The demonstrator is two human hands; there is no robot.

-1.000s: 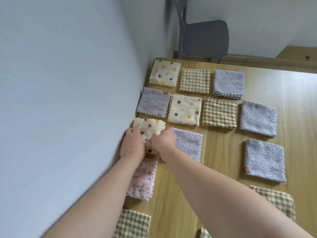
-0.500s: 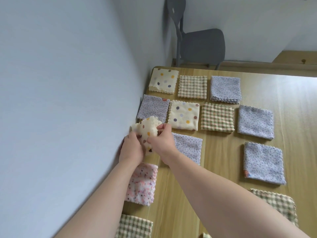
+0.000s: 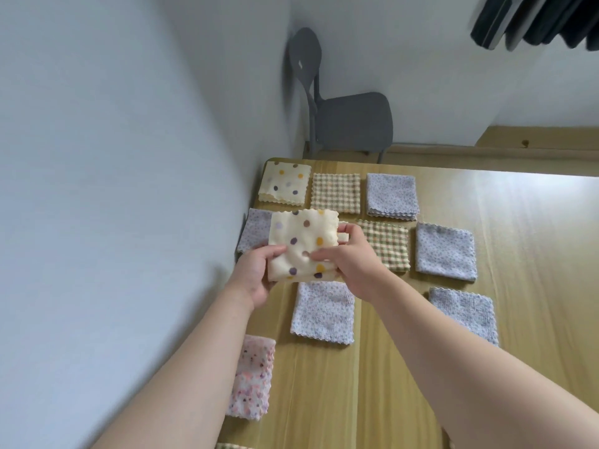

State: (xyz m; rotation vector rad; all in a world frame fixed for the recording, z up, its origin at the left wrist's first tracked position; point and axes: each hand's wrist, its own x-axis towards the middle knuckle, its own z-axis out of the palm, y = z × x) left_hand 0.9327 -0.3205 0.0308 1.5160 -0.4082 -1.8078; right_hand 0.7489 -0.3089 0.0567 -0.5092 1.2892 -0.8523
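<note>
A cream folded cloth with purple and yellow dots (image 3: 303, 241) is held up above the wooden table (image 3: 518, 222). My left hand (image 3: 256, 273) grips its lower left corner, thumb on top. My right hand (image 3: 350, 257) pinches its right edge. The lifted cloth hides most of another cream dotted cloth lying behind it, of which only a sliver shows by my right hand.
Folded cloths lie in rows: a dotted one (image 3: 285, 183), checked ones (image 3: 337, 192) (image 3: 385, 244), several lilac ones (image 3: 390, 196) (image 3: 445, 251) (image 3: 324, 312) (image 3: 463, 315) (image 3: 256, 228), a pink speckled one (image 3: 252, 377). The wall runs along the table's left. A grey chair (image 3: 350, 121) stands beyond.
Both hands have lifted the dotted cloth off the table by the wall and raised it towards me. The view has tilted up, showing more of the chair.
</note>
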